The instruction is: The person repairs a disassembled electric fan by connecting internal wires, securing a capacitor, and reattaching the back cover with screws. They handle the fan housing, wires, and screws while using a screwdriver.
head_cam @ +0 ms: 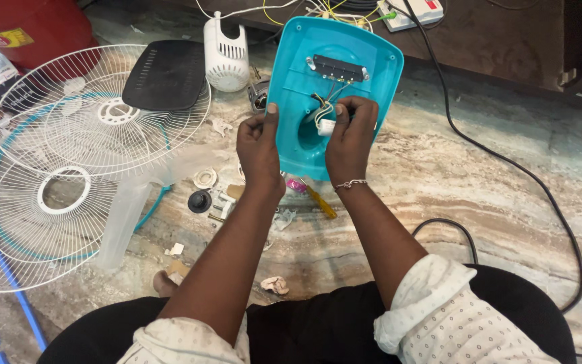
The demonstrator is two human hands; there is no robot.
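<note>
A turquoise plastic fan base (365, 67) is held upright over the marble floor, its hollow underside facing me. Inside it sit a black switch block (339, 68) and a bundle of yellow, white and black wires. My left hand (257, 145) grips the base's left edge, thumb on the rim. My right hand (351, 135) pinches a small white connector (327, 127) on the wires, next to the round hole in the base.
Two white wire fan grilles (69, 155) lie at left with a clear fan blade (126, 216). A black panel (167, 74), white motor cover (227, 54), yellow-handled screwdriver (319, 201), black knob (199, 201) and small parts litter the floor. A black cable (506, 162) runs at right.
</note>
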